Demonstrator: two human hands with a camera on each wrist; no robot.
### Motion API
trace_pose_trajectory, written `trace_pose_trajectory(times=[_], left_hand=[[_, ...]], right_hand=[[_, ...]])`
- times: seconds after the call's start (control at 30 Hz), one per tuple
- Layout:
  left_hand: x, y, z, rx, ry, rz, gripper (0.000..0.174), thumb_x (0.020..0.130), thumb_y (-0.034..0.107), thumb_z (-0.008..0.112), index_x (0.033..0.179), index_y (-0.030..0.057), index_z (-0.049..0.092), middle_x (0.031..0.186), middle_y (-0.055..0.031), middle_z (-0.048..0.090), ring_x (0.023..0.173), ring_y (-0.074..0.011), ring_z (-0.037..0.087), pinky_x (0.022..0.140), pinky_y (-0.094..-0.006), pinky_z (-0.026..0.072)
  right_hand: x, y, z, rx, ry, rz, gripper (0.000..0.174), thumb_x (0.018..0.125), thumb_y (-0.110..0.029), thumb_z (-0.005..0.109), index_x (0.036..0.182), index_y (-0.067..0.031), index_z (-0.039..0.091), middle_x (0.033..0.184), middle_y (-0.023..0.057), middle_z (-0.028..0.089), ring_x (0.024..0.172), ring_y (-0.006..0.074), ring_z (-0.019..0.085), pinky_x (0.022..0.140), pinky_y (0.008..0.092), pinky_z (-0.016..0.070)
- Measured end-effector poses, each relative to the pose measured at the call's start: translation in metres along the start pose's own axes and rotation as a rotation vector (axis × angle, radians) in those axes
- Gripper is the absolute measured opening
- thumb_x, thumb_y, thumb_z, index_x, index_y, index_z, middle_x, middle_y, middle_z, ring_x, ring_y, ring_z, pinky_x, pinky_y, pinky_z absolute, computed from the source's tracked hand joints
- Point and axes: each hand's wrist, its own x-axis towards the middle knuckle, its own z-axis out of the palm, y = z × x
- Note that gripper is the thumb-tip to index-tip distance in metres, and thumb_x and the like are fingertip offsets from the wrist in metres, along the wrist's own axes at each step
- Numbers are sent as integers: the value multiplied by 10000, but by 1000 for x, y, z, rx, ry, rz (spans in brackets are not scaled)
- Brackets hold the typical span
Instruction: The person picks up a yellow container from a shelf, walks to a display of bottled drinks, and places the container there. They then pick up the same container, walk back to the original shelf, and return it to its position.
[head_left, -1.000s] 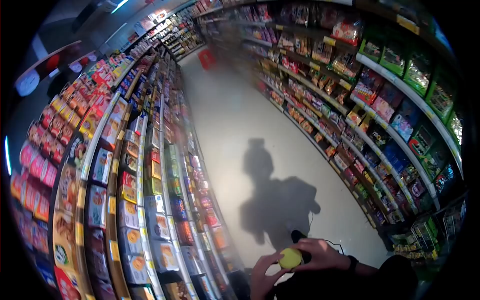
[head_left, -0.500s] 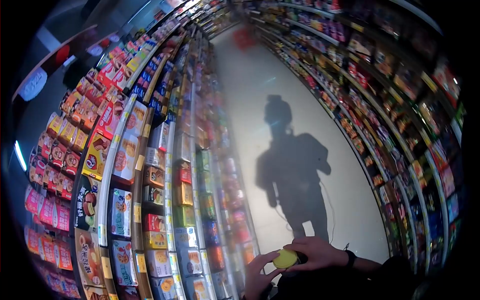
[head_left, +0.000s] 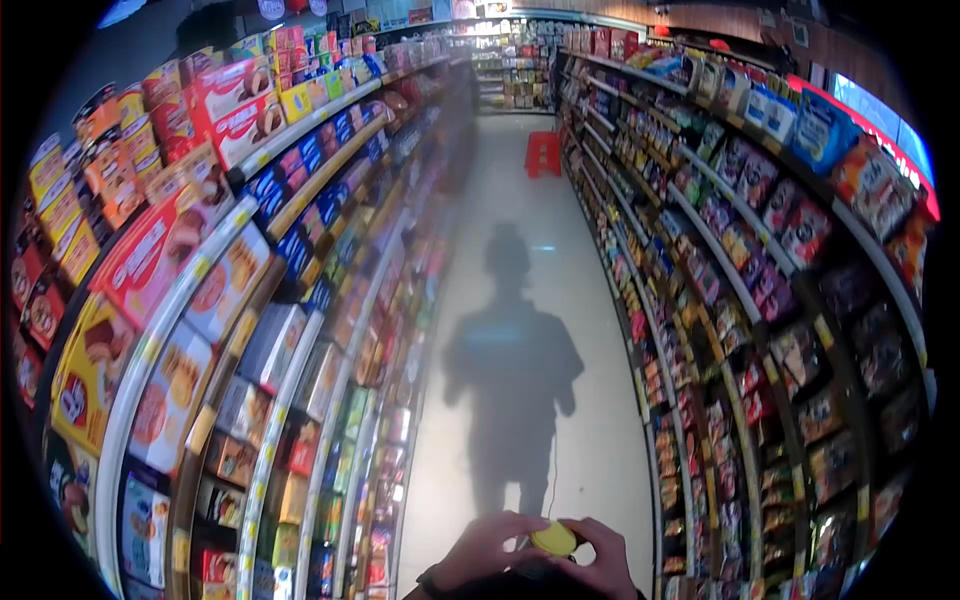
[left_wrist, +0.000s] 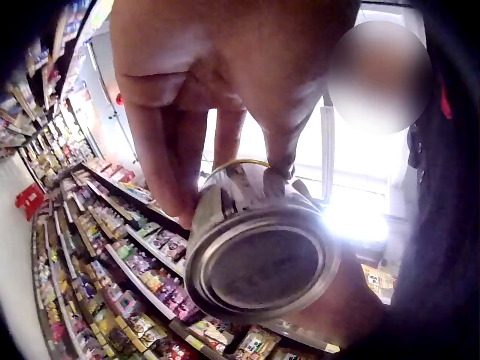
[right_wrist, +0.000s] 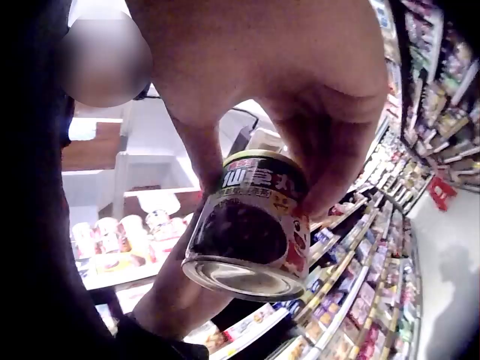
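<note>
Both hands hold a small tin can [head_left: 553, 539] with a yellow lid at the bottom of the head view. My left hand [head_left: 497, 547] wraps it from the left and my right hand [head_left: 592, 553] from the right. In the left wrist view the can [left_wrist: 259, 251] shows its bare metal base, with the left hand [left_wrist: 217, 161] gripping its side from above. In the right wrist view the can [right_wrist: 251, 225] shows a dark printed label, and the right hand [right_wrist: 262, 146] pinches its lidded top end.
I stand in a shop aisle with a pale floor [head_left: 520, 230] running ahead. Shelves of boxed snacks [head_left: 200, 290] line the left, shelves of bagged snacks [head_left: 760, 260] the right. A red stool or basket [head_left: 543, 153] sits far down the aisle. My shadow [head_left: 510, 370] lies on the floor.
The head view has swung from the left shelves to straight down the aisle. Both hands keep hold of the can, now lower and more central in the frame.
</note>
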Motion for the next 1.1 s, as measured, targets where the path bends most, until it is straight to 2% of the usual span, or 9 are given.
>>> trace_pose_trajectory(times=[0.07, 0.13, 0.37, 0.57, 0.73, 0.83, 0.9, 1.03, 1.1], left_hand=[[55, -20, -10, -75, -22, 121, 416, 930, 350, 777, 1240, 80, 710, 1161, -83, 739, 1031, -262, 704, 888, -351, 555], [113, -41, -21, -118, -47, 211, 390, 957, 355, 747, 1228, 77, 713, 1136, -86, 743, 1021, -260, 706, 882, -348, 554], [304, -89, -71, -23, -80, -117, 424, 953, 406, 737, 1228, 83, 731, 1069, -119, 754, 966, -283, 731, 852, -358, 570], [443, -125, -124, -62, 234, 7, 368, 865, 227, 850, 1173, 47, 759, 1020, -104, 768, 905, -225, 743, 821, -306, 584], [562, -156, -174, -112, 172, -187, 381, 848, 182, 863, 1190, 50, 758, 1026, -88, 772, 909, -175, 741, 823, -304, 589], [641, -212, -188, -187, 218, -78, 402, 885, 295, 832, 1218, 86, 750, 1014, -45, 772, 844, -153, 701, 775, -291, 562], [699, -236, -212, -160, 149, -35, 400, 879, 274, 840, 1204, 59, 748, 1051, -90, 772, 926, -191, 739, 846, -313, 580], [824, -243, -272, -55, 80, 138, 394, 845, 231, 868, 1164, 26, 761, 1056, -117, 775, 930, -221, 758, 863, -323, 591], [892, -260, -290, -41, 91, 283, 393, 837, 245, 871, 1150, 31, 767, 1041, -111, 776, 912, -228, 757, 853, -319, 589]], right_hand=[[37, -9, -20, 101, 74, 107, 491, 804, -256, 862, 1186, 11, 709, 1120, 155, 743, 1059, 264, 699, 946, 386, 539], [84, 6, -31, 146, 125, 132, 445, 819, -274, 846, 1135, 17, 728, 1068, 161, 751, 1021, 264, 709, 914, 385, 545], [285, 108, -90, 73, 61, 79, 480, 824, -307, 870, 1158, 10, 733, 1052, 144, 757, 989, 238, 705, 878, 376, 553], [468, 122, -143, 35, -63, -89, 482, 786, -242, 865, 1176, 6, 727, 940, 114, 717, 828, 203, 687, 781, 315, 543], [604, 151, -173, 41, -94, -126, 463, 784, -225, 857, 1170, -1, 734, 938, 106, 719, 812, 191, 671, 772, 311, 537], [686, 172, -193, 41, -58, -117, 468, 793, -241, 871, 1172, -2, 735, 987, 108, 736, 878, 192, 686, 809, 322, 544], [735, 173, -202, 87, 14, -66, 487, 799, -277, 888, 1168, 2, 733, 1057, 130, 754, 983, 222, 698, 881, 364, 550], [840, 162, -238, -35, 91, -14, 475, 797, -219, 879, 1191, 0, 732, 971, 105, 732, 839, 180, 688, 791, 296, 552], [892, 169, -258, -49, 162, -42, 491, 799, -226, 881, 1190, 21, 718, 990, 118, 731, 871, 195, 703, 807, 305, 556]])
